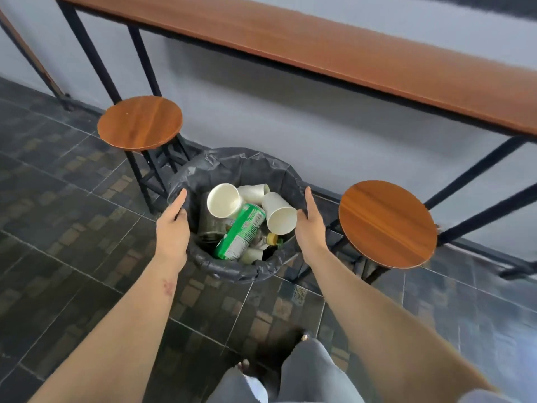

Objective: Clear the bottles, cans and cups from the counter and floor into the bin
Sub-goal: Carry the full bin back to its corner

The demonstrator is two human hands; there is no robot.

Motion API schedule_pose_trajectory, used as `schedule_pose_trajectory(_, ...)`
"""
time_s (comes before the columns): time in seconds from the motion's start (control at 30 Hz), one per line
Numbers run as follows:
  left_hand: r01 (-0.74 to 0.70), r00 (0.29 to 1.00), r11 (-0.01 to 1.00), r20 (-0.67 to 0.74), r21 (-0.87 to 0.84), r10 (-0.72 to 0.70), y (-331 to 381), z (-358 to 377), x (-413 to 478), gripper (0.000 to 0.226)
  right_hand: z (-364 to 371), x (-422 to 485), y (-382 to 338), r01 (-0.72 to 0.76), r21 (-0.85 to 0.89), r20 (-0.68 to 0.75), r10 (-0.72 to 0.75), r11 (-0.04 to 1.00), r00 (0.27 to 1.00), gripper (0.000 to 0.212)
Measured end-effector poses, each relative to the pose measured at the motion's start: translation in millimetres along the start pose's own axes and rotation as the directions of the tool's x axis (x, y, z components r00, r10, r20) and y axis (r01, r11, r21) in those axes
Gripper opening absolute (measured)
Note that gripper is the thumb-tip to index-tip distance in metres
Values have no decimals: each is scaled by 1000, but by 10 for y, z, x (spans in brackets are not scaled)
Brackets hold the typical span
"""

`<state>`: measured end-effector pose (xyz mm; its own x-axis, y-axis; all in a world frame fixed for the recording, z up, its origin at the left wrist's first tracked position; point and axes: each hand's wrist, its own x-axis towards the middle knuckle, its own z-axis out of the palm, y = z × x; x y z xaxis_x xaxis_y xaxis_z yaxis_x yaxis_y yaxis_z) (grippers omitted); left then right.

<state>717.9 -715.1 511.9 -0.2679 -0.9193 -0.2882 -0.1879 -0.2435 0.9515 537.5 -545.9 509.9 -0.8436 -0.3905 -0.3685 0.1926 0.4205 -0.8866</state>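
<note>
A round bin (232,167) lined with a black bag stands on the floor below the counter. Inside lie white paper cups (223,200), a green can (241,231), a bottle with a yellow cap (272,238) and a dark can on the left. My left hand (173,225) grips the bin's left rim, fingers curled over the bag. My right hand (309,223) grips the right rim the same way. The wooden counter (319,50) runs across the top of the view, and no items show on it.
Two round wooden stools flank the bin: one at the back left (140,122), one at the right (388,223), both on black metal legs. The counter's black legs and a grey wall stand behind. Dark tiled floor (72,228) spreads to the left and front. My feet are below.
</note>
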Motion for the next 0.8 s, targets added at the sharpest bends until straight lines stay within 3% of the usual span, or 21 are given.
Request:
schedule_pose_trajectory(0.33, -30, 985, 999, 169, 30, 25, -73, 944, -1027, 41, -1404, -483, 628, 24, 158, -194, 7, 987, 981, 49)
schedule_pose_trajectory(0.8, -55, 923, 988, 386, 148, -6, -693, 2537, -3031, 41, -3819, -1173, 1829, -52, 211, -345, 124, 976, 930, 51)
